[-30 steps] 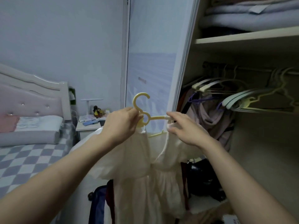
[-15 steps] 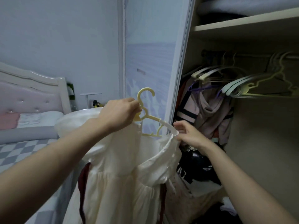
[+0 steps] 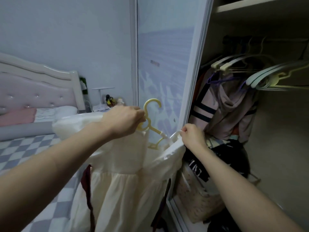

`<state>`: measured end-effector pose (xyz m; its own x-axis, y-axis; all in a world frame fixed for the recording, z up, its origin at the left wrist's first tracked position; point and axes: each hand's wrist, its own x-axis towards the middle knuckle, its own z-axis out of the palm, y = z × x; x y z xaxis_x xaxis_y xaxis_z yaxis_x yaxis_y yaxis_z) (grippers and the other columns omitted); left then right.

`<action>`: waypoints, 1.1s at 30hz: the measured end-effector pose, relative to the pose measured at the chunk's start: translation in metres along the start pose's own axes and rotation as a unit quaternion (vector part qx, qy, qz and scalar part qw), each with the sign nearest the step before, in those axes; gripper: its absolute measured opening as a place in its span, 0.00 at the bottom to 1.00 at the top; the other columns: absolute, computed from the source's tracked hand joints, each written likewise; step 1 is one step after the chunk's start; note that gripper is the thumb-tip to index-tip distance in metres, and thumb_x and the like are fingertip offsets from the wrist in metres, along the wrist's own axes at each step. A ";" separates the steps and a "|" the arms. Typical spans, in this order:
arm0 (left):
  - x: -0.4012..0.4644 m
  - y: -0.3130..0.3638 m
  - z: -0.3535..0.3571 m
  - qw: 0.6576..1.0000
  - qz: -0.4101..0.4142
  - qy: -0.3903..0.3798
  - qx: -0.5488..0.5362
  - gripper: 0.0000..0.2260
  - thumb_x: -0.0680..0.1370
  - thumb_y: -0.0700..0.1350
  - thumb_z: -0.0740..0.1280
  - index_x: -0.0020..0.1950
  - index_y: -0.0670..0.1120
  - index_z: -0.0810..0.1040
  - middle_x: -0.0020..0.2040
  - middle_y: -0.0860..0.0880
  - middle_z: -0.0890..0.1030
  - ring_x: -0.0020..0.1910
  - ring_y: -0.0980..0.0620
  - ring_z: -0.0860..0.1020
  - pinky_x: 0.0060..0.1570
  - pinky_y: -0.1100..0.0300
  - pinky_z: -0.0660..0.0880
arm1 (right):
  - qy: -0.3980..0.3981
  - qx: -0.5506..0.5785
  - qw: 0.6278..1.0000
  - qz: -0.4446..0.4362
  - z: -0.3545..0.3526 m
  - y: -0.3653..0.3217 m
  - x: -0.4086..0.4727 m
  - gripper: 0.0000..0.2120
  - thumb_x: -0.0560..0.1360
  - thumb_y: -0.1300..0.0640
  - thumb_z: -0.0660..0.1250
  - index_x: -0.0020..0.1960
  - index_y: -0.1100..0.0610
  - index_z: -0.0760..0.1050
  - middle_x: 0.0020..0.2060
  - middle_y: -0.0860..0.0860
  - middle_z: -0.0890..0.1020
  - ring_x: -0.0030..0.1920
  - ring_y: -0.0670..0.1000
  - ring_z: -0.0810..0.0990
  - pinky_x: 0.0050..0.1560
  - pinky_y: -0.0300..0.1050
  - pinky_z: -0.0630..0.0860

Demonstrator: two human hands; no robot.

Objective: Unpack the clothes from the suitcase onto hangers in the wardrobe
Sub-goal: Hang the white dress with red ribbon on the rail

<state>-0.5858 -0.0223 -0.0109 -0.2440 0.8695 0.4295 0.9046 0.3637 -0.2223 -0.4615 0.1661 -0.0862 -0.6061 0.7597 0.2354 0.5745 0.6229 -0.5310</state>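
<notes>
1. Left hand [image 3: 124, 120] grips the yellow hanger [image 3: 151, 122] just under its hook, fingers curled round the neck, holding it up in front of the wardrobe door [image 3: 167, 64].
2. Right hand [image 3: 192, 136] pinches the dress [image 3: 127, 173] at its shoulder, right at the hanger's lower arm tip. The white dress hangs from the hanger between both hands, outside the wardrobe, not yet on the rail [image 3: 284, 39].
3. The hanger tilts down to the right. If the pinch lets go before the shoulder seats, I'd expect the fabric to slide off that low end.
4. The left shoulder hides behind the left hand; can't tell whether it sits properly. If it doesn't, the dress could drop on the lift.
5. The rail is crowded with empty hangers [image 3: 260, 77] and hung clothes [image 3: 230, 104]. The hook may snag one or miss the rail.
6. The long skirt could catch on the door edge going in.
</notes>
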 end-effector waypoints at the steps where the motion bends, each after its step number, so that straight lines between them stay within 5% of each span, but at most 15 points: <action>1: 0.000 0.003 0.002 1.000 -0.003 0.005 0.010 0.11 0.81 0.48 0.55 0.50 0.44 0.75 0.51 0.45 0.77 0.46 0.40 0.76 0.35 0.56 0.63 | 0.014 -0.006 1.000 -0.020 -0.006 -0.010 0.000 0.06 0.75 0.57 0.62 0.44 0.57 0.76 0.47 0.60 0.81 0.51 0.61 0.78 0.46 0.46 0.71; 5: 0.005 0.005 0.011 0.993 -0.089 0.082 -0.008 0.09 0.80 0.44 0.57 0.51 0.42 0.75 0.49 0.43 0.78 0.44 0.39 0.76 0.33 0.55 0.62 | 0.049 0.052 0.988 -0.140 -0.022 -0.044 -0.011 0.05 0.72 0.57 0.65 0.38 0.54 0.76 0.41 0.54 0.79 0.50 0.57 0.77 0.48 0.45 0.69; 8: 0.008 0.000 0.014 0.980 -0.109 0.149 -0.077 0.11 0.80 0.45 0.58 0.47 0.39 0.76 0.44 0.41 0.78 0.39 0.37 0.76 0.32 0.55 0.61 | -0.061 0.106 0.967 -0.223 -0.029 -0.045 -0.010 0.16 0.72 0.57 0.66 0.27 0.45 0.70 0.56 0.49 0.76 0.62 0.49 0.70 0.63 0.48 0.64; 12: 0.007 -0.005 0.014 0.975 -0.050 0.183 -0.116 0.19 0.77 0.53 0.54 0.40 0.40 0.75 0.36 0.43 0.77 0.29 0.39 0.75 0.26 0.58 0.63 | -0.125 0.243 0.942 -0.194 -0.045 -0.034 0.003 0.10 0.78 0.60 0.60 0.42 0.47 0.72 0.44 0.44 0.77 0.50 0.44 0.74 0.54 0.41 0.68; 14: 0.008 -0.003 0.014 0.971 -0.050 0.195 -0.131 0.20 0.76 0.54 0.52 0.38 0.40 0.74 0.34 0.44 0.76 0.28 0.39 0.75 0.24 0.61 0.61 | -0.112 0.197 0.954 -0.197 -0.053 -0.032 0.008 0.05 0.78 0.61 0.60 0.49 0.53 0.72 0.45 0.45 0.77 0.48 0.44 0.75 0.50 0.38 0.67; 17: 0.012 0.003 0.012 0.959 -0.060 0.204 -0.189 0.23 0.75 0.59 0.49 0.44 0.42 0.74 0.38 0.46 0.77 0.34 0.41 0.76 0.29 0.58 0.64 | -0.063 0.081 0.969 -0.225 -0.061 -0.028 0.011 0.09 0.76 0.62 0.62 0.38 0.54 0.71 0.32 0.46 0.73 0.37 0.47 0.72 0.39 0.41 0.63; 20: 0.011 -0.006 0.017 0.954 -0.083 0.179 -0.228 0.29 0.72 0.63 0.43 0.57 0.46 0.70 0.40 0.49 0.78 0.38 0.45 0.76 0.35 0.56 0.64 | 0.014 0.139 0.971 -0.194 -0.076 -0.015 0.017 0.04 0.75 0.64 0.64 0.43 0.60 0.77 0.36 0.54 0.79 0.40 0.51 0.75 0.38 0.36 0.66; 23: 0.003 -0.022 0.022 0.972 -0.061 0.142 -0.178 0.29 0.71 0.65 0.42 0.47 0.44 0.70 0.34 0.47 0.76 0.36 0.42 0.75 0.33 0.55 0.62 | 0.031 0.187 0.968 -0.162 -0.091 0.000 0.020 0.06 0.75 0.65 0.63 0.43 0.58 0.77 0.32 0.50 0.77 0.35 0.47 0.73 0.34 0.32 0.65; 26: 0.006 -0.019 0.021 0.961 -0.112 0.163 -0.196 0.22 0.77 0.59 0.50 0.43 0.42 0.72 0.35 0.46 0.76 0.36 0.44 0.74 0.33 0.55 0.63 | 0.027 0.190 0.969 -0.155 -0.099 0.003 0.020 0.08 0.75 0.65 0.63 0.42 0.55 0.76 0.30 0.45 0.75 0.31 0.38 0.72 0.34 0.30 0.66; 29: 0.014 -0.018 0.020 0.926 -0.180 0.222 -0.247 0.15 0.79 0.46 0.57 0.40 0.38 0.74 0.36 0.45 0.74 0.40 0.42 0.74 0.37 0.55 0.64 | 0.050 0.198 0.969 -0.142 -0.107 0.009 0.018 0.08 0.75 0.66 0.63 0.42 0.55 0.77 0.31 0.45 0.75 0.31 0.39 0.71 0.33 0.29 0.65; 33: 0.018 -0.022 0.021 0.952 -0.180 0.180 -0.171 0.10 0.76 0.40 0.57 0.48 0.38 0.77 0.48 0.40 0.79 0.49 0.39 0.75 0.45 0.52 0.65 | 0.079 0.204 0.968 -0.122 -0.119 0.021 0.012 0.06 0.75 0.65 0.63 0.45 0.59 0.79 0.32 0.48 0.75 0.33 0.43 0.70 0.32 0.29 0.64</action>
<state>-0.6178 -0.0074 -0.0165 -0.4801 0.5162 0.7093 0.8608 0.4329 0.2676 -0.3912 0.2111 0.0022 -0.5863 0.6387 0.4983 0.1410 0.6862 -0.7136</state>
